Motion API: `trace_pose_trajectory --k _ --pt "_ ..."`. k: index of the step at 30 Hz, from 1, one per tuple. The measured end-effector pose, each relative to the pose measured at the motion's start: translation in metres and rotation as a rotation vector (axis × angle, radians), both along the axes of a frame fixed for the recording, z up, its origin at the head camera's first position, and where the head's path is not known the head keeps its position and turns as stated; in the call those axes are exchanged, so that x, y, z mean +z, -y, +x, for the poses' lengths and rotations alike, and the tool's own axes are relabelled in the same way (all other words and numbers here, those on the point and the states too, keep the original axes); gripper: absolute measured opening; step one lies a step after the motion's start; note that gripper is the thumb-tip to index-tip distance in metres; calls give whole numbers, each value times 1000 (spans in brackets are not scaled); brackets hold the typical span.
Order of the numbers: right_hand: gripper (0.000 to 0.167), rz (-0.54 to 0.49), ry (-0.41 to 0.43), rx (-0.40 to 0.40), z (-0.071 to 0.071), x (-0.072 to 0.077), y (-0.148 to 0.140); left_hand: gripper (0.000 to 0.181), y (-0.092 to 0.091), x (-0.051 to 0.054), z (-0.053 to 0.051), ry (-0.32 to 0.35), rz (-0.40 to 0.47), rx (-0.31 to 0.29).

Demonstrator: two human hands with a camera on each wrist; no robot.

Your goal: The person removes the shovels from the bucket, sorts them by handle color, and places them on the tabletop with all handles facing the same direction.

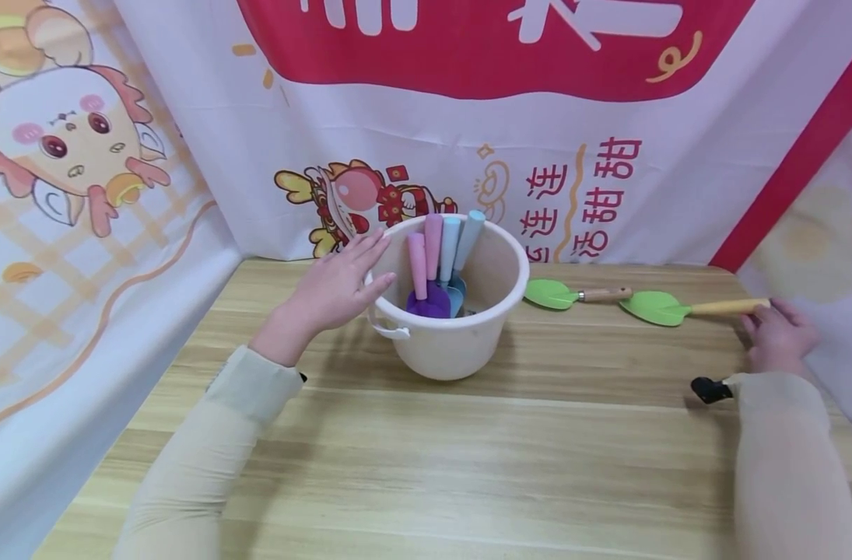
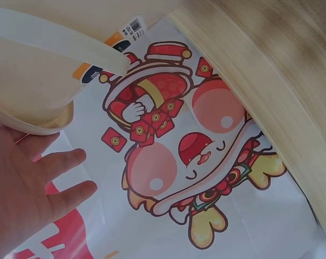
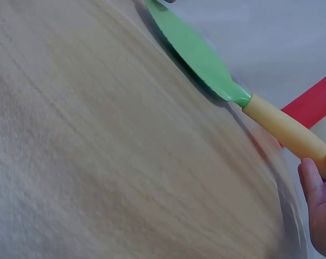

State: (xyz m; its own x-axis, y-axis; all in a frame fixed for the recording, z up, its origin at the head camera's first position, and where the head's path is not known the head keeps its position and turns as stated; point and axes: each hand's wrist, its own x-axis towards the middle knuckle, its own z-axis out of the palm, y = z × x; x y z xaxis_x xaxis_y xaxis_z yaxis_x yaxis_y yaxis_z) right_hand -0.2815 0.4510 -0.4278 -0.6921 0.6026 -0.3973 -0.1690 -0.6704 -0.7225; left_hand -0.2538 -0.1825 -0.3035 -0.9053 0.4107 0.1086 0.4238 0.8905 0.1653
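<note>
A white bucket stands on the wooden table, holding several small tools with pink handles and blue handles. My left hand touches its left rim with fingers extended; in the left wrist view the hand has its fingers spread by the bucket's rim. At the right, my right hand pinches the end of a yellow handle on a green trowel. The right wrist view shows the fingers on the handle's end, the green blade extending away.
Another green trowel with a brown handle lies between the bucket and the yellow-handled one. A printed cloth hangs behind the table, with more cloth at the left and right sides.
</note>
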Motion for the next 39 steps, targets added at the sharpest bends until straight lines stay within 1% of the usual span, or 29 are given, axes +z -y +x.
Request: trace_pose_trajectory --k 4,8,13,16,25,30,35,39 --pt "32 7 25 19 -1 0 1 76 -1 0 0 1 -8 0" --pt "35 11 22 33 -2 -1 2 75 0 0 0 4 -12 4" --pt "34 -16 17 51 0 -3 1 74 -1 1 1 8 -7 6" --pt "32 -11 30 74 1 -3 0 75 0 1 1 10 -6 8" --pt "30 34 62 132 3 -2 -1 76 -1 1 1 12 -9 10" --pt "29 86 81 146 4 -1 -3 76 -1 2 1 11 -10 9" --pt "29 127 124 193 10 3 -8 74 -1 3 2 12 -4 9" --pt "26 142 114 186 15 3 -9 73 -1 2 1 15 -3 14"
